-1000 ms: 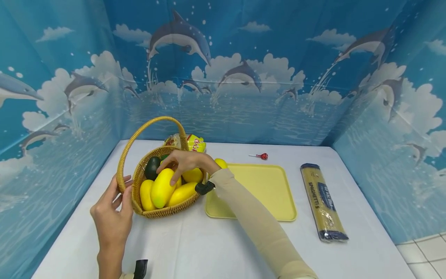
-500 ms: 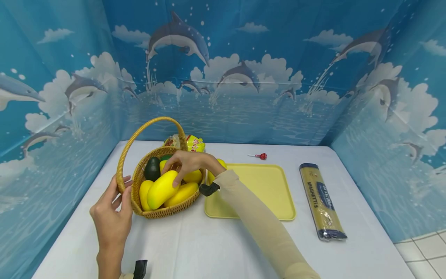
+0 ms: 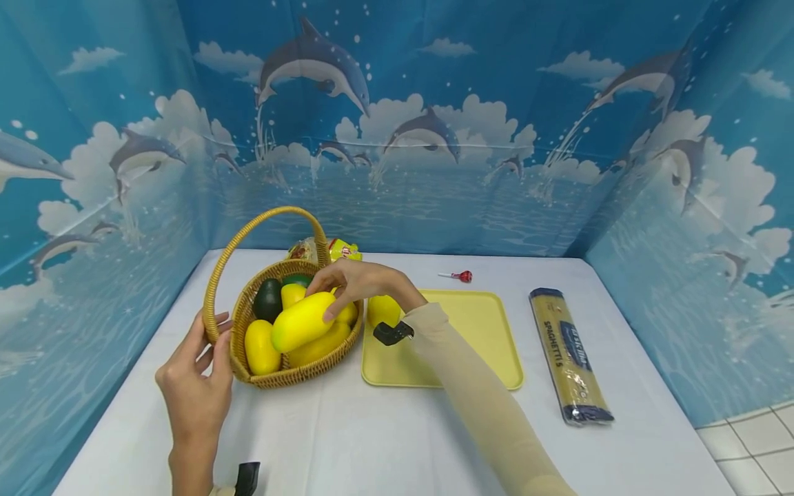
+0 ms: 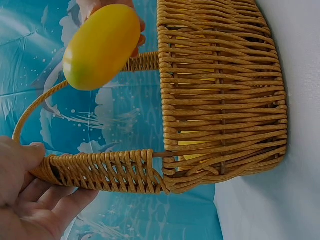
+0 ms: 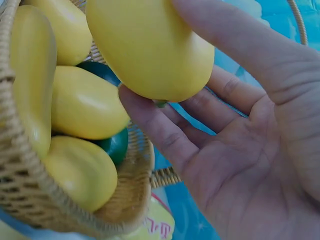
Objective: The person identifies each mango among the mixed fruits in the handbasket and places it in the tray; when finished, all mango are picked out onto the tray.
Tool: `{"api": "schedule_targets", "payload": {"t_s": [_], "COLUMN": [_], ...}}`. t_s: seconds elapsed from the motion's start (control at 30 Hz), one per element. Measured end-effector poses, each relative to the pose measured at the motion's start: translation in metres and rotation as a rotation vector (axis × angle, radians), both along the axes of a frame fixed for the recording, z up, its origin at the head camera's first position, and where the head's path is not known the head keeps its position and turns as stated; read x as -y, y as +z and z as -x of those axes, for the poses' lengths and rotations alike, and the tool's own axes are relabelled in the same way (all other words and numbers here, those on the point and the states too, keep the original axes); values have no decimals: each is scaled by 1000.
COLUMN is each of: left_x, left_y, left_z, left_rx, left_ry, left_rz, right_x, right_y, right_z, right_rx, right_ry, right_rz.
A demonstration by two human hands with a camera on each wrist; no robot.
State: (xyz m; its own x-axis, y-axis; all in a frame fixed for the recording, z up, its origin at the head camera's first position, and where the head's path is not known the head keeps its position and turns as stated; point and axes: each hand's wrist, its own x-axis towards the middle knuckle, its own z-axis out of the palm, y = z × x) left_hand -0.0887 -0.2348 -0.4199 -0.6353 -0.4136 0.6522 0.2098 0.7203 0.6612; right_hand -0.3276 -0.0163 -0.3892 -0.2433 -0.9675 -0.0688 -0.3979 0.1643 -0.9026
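Observation:
A yellow mango [image 3: 302, 322] with a greenish end is pinched between the thumb and fingers of my right hand [image 3: 360, 284], above the wicker basket [image 3: 296, 377]. In the left wrist view the mango [image 4: 102, 47] hangs clear of the basket's rim. My left hand [image 3: 200, 386] holds the basket's arched handle [image 3: 218, 289] low on its left side. Inside the basket lie more yellow mangoes [image 5: 85, 102] and a dark green avocado [image 3: 268, 301]. Another dark green fruit [image 3: 296, 280] shows behind them, partly hidden.
Right of the basket lies a yellow tray [image 3: 474, 344], with a yellow fruit [image 3: 383, 311] at its left end, partly behind my right wrist. A red lollipop [image 3: 464, 276] lies behind the tray. A spaghetti pack [image 3: 569, 355] lies at right. A yellow snack bag [image 3: 344, 250] stands behind the basket.
My right hand has moved to the right and raised the mango, which has turned from steeply tilted to nearly level. My left hand stays on the handle.

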Motion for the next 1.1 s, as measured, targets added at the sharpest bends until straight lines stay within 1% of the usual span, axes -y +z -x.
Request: {"api": "schedule_targets", "payload": {"t_s": [0.13, 0.47, 0.67, 0.8, 1.0, 1.1], "left_x": [0, 1, 1, 1, 2, 2], "left_y": [-1, -1, -2, -2, -1, -2], "left_z": [0, 0, 0, 0, 0, 1], "left_rx": [-2, -22, -20, -23, -32, -29], "left_ry": [0, -14, -19, -18, -24, -23], "left_rz": [-5, -3, -10, -12, -17, -19], "right_x": [-12, -40, -59, -72, -91, -99], "right_y": [-4, -13, -16, -20, -26, -29], "right_z": [4, 11, 13, 15, 12, 10], "right_rx": [12, 52, 94, 114, 169, 169], "right_ry": [4, -36, -102, -138, -193, -215], "right_rz": [42, 109, 124, 137, 157, 157]}}
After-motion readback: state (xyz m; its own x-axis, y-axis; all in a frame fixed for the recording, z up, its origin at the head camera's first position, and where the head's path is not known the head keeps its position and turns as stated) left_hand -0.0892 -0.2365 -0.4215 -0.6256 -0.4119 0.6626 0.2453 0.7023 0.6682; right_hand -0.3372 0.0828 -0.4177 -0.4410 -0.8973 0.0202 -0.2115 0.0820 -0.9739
